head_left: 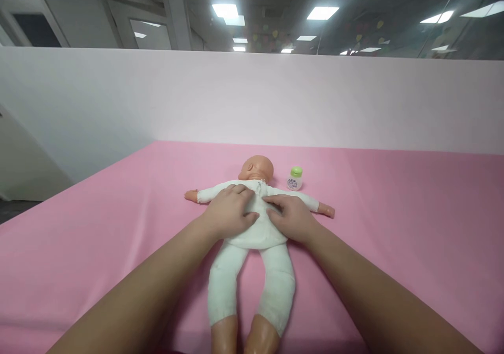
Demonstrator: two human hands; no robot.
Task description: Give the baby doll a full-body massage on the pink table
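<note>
A baby doll [252, 270] in a white one-piece suit lies on a pink table cover [394, 228], arms spread wide, bald head [258, 168] at the far end, legs pointing at me. My left hand [230, 212] rests flat on the left side of its torso, fingers stretched toward the middle seam. On the right side of the torso my right hand [289, 216] lies flat too, fingers pointing inward. The fingertips of both hands nearly meet over the suit's centre closure. Neither hand holds anything.
A small white bottle with a green cap [295, 178] stands just right of the doll's head. A pale pink partition wall [275, 96] rises behind the table. The cover's left edge [71, 188] drops off toward the floor.
</note>
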